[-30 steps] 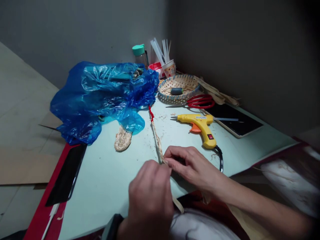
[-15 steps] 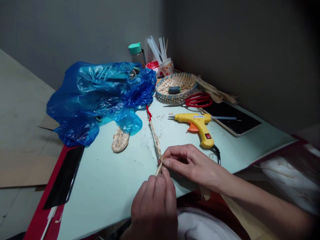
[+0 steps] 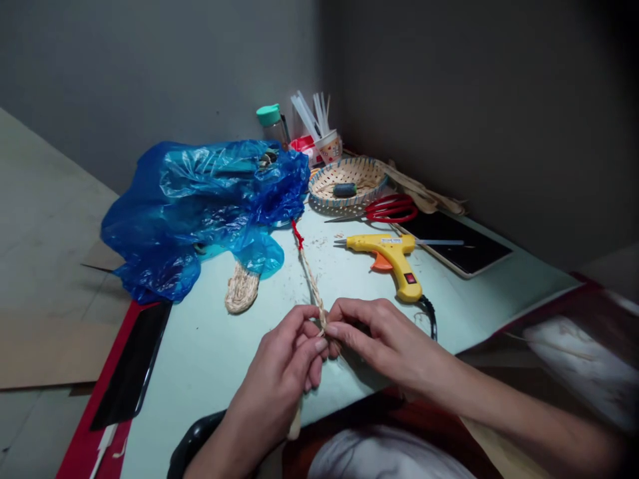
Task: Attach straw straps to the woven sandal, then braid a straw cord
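Note:
A braided straw cord with a red tie at its far end lies stretched across the pale green table. My left hand and my right hand meet at its near end, fingertips pinched on the straw strands. Loose strands trail down below my left hand toward my lap.
A yellow glue gun lies just beyond my right hand, red scissors and a woven basket behind it. A blue plastic bag fills the left, with a small woven straw piece at its edge. A dark tablet lies right.
My left hand has turned and come up from below, now pinching the braid's end beside my right fingers. The view shifted slightly.

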### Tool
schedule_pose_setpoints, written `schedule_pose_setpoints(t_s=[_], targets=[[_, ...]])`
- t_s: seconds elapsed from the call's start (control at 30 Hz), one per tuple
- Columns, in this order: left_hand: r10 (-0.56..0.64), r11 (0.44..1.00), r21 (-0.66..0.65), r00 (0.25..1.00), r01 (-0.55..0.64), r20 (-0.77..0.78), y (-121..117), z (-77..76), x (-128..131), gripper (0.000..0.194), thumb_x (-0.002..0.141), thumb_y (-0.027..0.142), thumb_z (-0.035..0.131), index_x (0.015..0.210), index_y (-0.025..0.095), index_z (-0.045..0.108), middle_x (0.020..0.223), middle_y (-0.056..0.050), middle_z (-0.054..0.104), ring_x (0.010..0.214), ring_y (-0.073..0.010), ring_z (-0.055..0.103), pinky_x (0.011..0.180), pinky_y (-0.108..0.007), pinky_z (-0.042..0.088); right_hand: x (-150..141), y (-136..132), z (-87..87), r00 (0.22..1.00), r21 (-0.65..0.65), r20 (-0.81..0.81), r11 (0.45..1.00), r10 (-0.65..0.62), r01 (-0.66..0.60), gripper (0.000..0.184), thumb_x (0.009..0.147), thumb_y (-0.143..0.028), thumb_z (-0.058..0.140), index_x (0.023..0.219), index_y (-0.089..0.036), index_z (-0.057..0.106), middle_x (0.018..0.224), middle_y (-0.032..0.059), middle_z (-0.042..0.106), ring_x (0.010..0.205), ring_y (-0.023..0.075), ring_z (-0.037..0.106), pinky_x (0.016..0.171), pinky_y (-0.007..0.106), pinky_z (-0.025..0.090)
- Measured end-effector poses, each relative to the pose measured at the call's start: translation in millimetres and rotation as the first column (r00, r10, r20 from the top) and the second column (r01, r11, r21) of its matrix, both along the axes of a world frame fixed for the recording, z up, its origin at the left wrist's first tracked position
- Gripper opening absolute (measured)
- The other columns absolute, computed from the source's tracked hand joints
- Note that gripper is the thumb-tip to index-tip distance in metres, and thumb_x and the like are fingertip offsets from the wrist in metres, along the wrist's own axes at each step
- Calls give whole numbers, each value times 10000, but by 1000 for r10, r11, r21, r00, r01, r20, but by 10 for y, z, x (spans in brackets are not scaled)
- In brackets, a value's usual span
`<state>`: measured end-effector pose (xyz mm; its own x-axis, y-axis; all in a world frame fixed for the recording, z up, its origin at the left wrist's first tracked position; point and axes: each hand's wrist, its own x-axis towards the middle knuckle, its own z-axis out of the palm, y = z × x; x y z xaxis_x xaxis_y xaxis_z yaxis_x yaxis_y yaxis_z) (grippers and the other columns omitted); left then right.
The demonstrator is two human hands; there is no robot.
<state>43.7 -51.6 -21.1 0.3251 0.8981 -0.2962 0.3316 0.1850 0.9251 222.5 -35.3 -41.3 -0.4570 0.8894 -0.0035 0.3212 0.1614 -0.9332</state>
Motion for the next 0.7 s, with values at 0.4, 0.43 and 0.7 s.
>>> schedule_pose_setpoints(t_s=[0.4,0.43,0.7], targets=[[-35,999,40,998,38,-53,26,-7,38,255,961,362,459,802,199,574,730,20,522,677,-134,428,629,-253,356,37,5,48,999,12,33,999,30,-30,277,985,-255,479,766,-164,622,683,-25,638,621,104,525,608,228,344],[-20,1000,12,1000,20,-23,21,-24,30,255,958,371,466,809,200,581,726,21,517,666,-132,422,614,-249,352,39,-2,45,999,12,40,999,34,-34,271,986,-266,480,779,-167,623,693,-23,643,632,109,526,611,231,343],[132,984,-138,984,-115,118,-1,-104,25,215,909,387,557,839,191,609,721,17,529,642,-114,428,563,-219,347,43,-48,33,997,5,74,999,38,-38,226,974,-306,495,814,-186,599,716,-16,636,689,133,534,618,241,335]])
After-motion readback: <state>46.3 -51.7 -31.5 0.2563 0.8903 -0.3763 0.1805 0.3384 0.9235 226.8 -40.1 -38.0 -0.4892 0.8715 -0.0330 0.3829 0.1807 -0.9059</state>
